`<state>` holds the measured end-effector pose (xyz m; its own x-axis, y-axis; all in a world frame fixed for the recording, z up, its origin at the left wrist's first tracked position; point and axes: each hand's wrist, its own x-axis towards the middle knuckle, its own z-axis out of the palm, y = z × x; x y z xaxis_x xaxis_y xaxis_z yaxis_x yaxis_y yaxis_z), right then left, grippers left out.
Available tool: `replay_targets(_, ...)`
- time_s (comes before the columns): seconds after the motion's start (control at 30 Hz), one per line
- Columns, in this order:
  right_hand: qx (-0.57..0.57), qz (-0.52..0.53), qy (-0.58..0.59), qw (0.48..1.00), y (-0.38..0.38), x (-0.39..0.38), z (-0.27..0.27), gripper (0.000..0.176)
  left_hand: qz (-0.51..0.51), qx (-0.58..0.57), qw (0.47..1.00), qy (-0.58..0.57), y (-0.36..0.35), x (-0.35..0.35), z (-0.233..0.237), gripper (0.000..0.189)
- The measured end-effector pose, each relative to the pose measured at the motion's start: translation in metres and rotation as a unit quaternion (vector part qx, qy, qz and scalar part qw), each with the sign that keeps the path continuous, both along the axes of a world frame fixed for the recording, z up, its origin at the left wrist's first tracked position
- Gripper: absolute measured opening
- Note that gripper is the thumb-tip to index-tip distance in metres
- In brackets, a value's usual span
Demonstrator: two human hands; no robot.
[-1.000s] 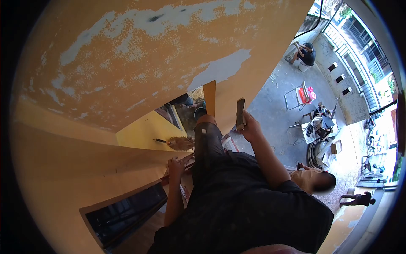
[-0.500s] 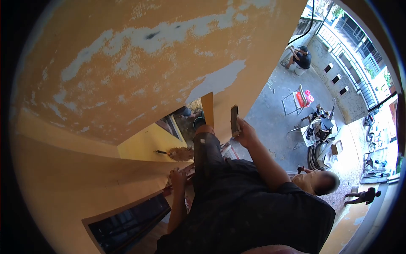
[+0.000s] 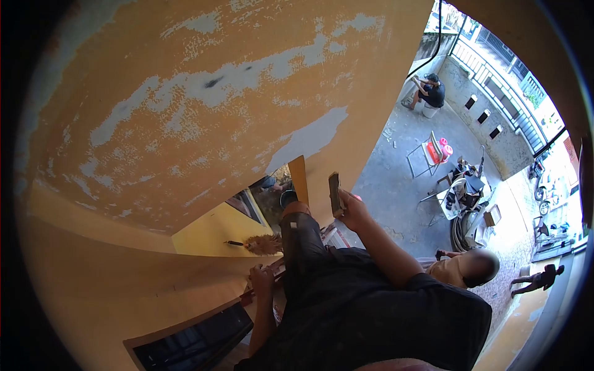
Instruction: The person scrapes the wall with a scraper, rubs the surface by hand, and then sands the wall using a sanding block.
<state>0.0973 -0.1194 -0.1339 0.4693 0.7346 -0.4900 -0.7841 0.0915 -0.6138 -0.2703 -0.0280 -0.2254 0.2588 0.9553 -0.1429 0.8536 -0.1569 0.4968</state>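
Observation:
My right hand [image 3: 355, 213] is closed around a flat, worn brown block [image 3: 336, 194] that looks like a sanding block. It is held up edge-on near the orange wall [image 3: 247, 117], apart from it. Patches of pale grey show on that wall where the paint is gone. Lower down, my left hand [image 3: 261, 279] curls over a reddish-brown bar [image 3: 249, 298] beside the window frame. My bent knee in dark trousers [image 3: 301, 232] lies between the two hands. A brown feather duster [image 3: 263, 243] is by the yellow ledge near my left hand.
Below, a person in a cap [image 3: 476, 268] stands close to my right side. Another person [image 3: 433, 93] sits on a bucket in the yard. A folding chair [image 3: 427, 154] with red containers and a cluttered table [image 3: 464, 191] stand on the concrete floor. A person [image 3: 537, 281] walks farther off.
My view has shifted a little, so the wall sits lower in it. My right hand with the block appears slightly lower and farther left. My left hand keeps its hold on the bar.

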Motion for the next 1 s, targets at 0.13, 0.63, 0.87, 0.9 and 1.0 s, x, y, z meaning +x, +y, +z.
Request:
replay_targets(0.13,-0.016,-0.007,0.01,1.0,0.0,-0.003,0.005,0.041,0.011,-0.021,1.0,0.013,-0.002,0.004,0.012,0.039)
replay_targets(0.63,-0.008,0.009,0.008,1.0,0.006,-0.001,-0.025,0.043,0.036,0.004,0.998,0.055,-0.008,0.013,0.022,0.035)
replay_targets(0.87,-0.011,0.027,0.002,1.0,0.011,-0.004,-0.015,0.042,0.031,0.035,0.998,0.053,-0.009,0.012,0.015,0.035)
replay_targets(0.9,-0.018,0.031,0.004,0.999,0.012,-0.004,-0.013,0.041,0.033,0.036,0.997,0.052,-0.008,0.012,0.017,0.035)
replay_targets(1.0,-0.018,0.05,-0.079,0.996,0.012,-0.01,-0.012,0.041,0.027,0.038,0.997,0.055,-0.01,0.014,0.024,0.036)
